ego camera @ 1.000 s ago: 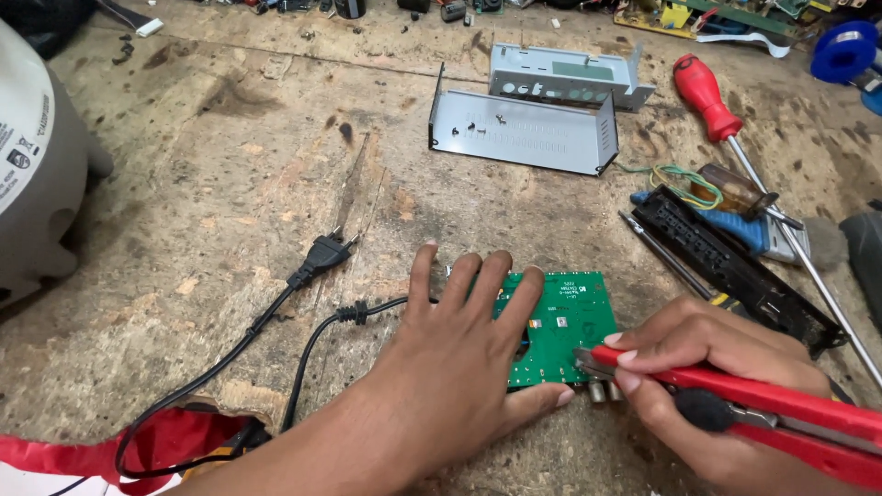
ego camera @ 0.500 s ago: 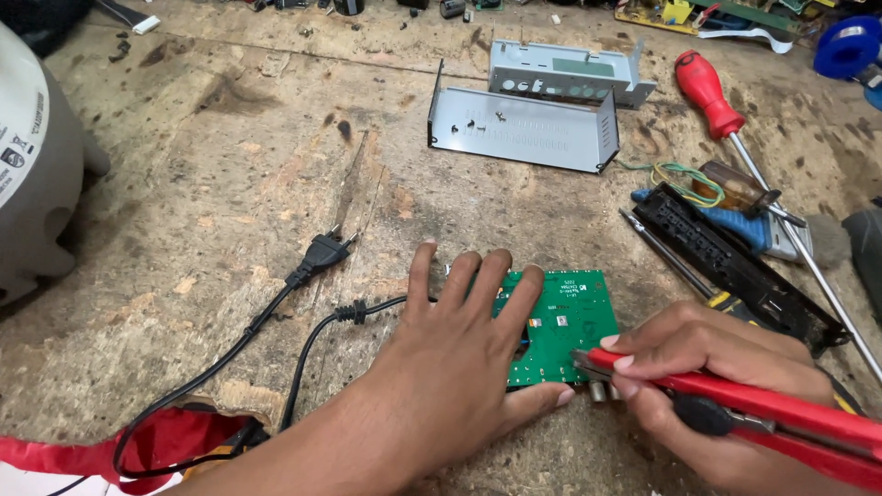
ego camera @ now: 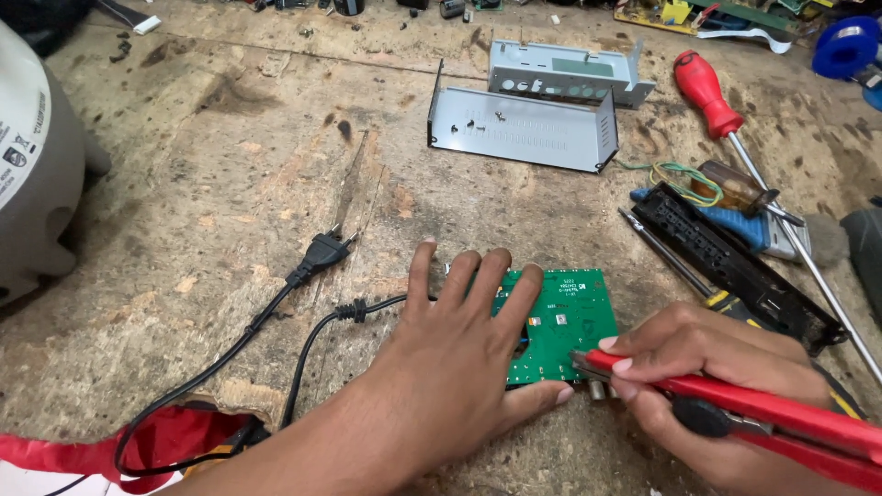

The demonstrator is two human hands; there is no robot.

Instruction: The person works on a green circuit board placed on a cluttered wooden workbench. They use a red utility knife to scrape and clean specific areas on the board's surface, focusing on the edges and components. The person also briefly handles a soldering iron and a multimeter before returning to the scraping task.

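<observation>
Green circuit board (ego camera: 560,321) lies flat on the counter (ego camera: 230,184), pinned under the spread, flat left hand (ego camera: 450,367). Red-handled pliers (ego camera: 735,413) are gripped in the closed right hand (ego camera: 707,386), tips at the board's near edge beside the left thumb. Risk judged: a slip of the tips could nick the thumb or gouge the board. Black power cord (ego camera: 276,312) runs left of the left hand.

My left hand (ego camera: 459,344) lies flat with fingers spread, palm down; my right hand (ego camera: 707,367) is curled closed, fingers pinched together.
</observation>
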